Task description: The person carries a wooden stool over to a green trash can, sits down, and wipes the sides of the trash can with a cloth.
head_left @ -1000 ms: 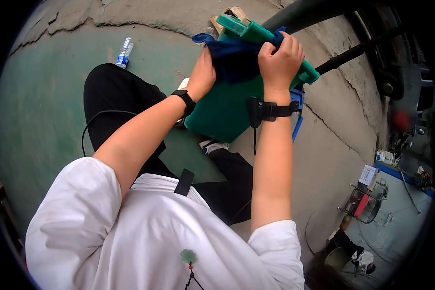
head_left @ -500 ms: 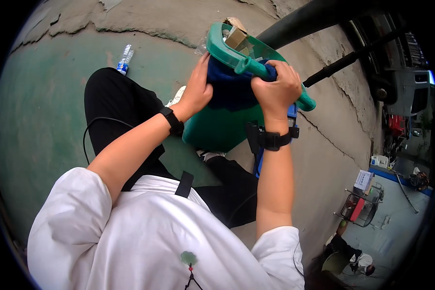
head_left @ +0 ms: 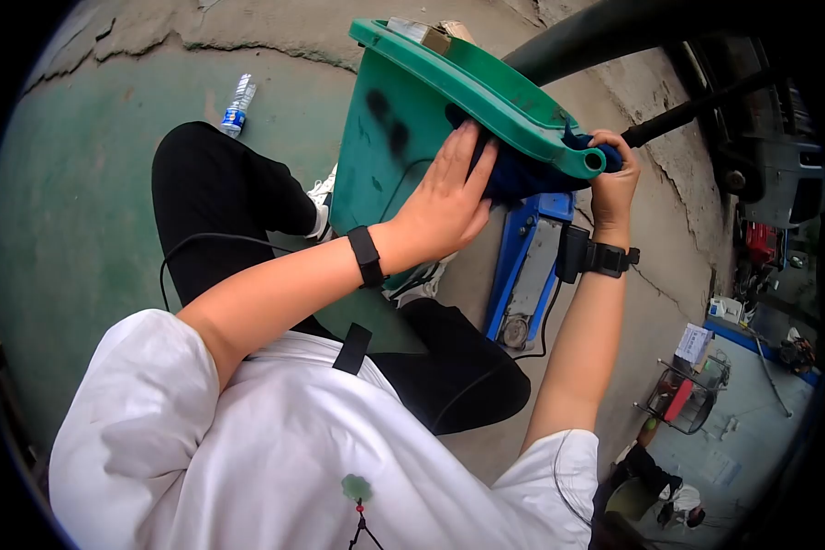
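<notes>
A green plastic bin [head_left: 362, 151] with dark smudges on its wall stands in front of me, its side turned toward me. Cardboard pieces [head_left: 419, 35] show at its top opening. A dark blue cloth [head_left: 532, 179] lies along the wall under the rim. Fingers stretched out, my left hand [head_left: 442, 197] rests flat against the cloth and the bin's side. At the rim's right corner, beside a round hole, my right hand [head_left: 616, 179] has its fingers wrapped round a bunched end of the cloth.
A blue floor jack [head_left: 527, 270] lies beside the bin. On the green floor to the left is a plastic bottle [head_left: 237, 105]. A thick dark pole [head_left: 596, 41] slants behind the bin. Another person [head_left: 678, 500] and a wire rack [head_left: 687, 394] are at the lower right.
The bin has turned, so its side wall now faces me. My right hand has moved right with the cloth. My left hand has shifted right and lies flat on it. More of the jack shows.
</notes>
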Demonstrator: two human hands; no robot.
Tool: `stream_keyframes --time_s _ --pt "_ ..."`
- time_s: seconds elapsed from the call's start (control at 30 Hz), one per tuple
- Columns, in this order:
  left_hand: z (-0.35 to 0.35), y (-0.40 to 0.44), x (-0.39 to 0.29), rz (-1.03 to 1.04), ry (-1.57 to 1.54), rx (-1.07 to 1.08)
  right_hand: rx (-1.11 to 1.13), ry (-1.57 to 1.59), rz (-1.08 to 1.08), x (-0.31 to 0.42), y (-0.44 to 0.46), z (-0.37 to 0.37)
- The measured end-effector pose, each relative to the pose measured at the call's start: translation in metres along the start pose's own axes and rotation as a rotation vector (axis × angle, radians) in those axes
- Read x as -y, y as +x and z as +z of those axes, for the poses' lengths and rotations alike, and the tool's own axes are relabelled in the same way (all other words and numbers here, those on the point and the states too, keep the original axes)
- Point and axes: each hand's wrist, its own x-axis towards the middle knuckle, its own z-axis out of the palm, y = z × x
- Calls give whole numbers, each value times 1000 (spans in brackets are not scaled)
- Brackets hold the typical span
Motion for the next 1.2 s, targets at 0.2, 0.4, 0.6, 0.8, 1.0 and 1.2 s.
stream_keyframes --time_s 0.2,0.4,0.6,0.8,1.0,1.2 --pt "20 26 24 15 62 8 -112 48 129 -49 6 -13" --pt "45 56 22 22 49 -140 27 -76 159 -69 27 -31" --pt "45 51 17 196 161 -37 -56 -96 320 -93 26 -39" --pt "56 36 9 228 174 44 -520 -237 174 -120 -36 2" --pt "50 0 19 248 225 166 -519 10 246 -58 -94 70" --pt "44 -28 48 235 245 217 -411 -351 227 -32 -142 128"
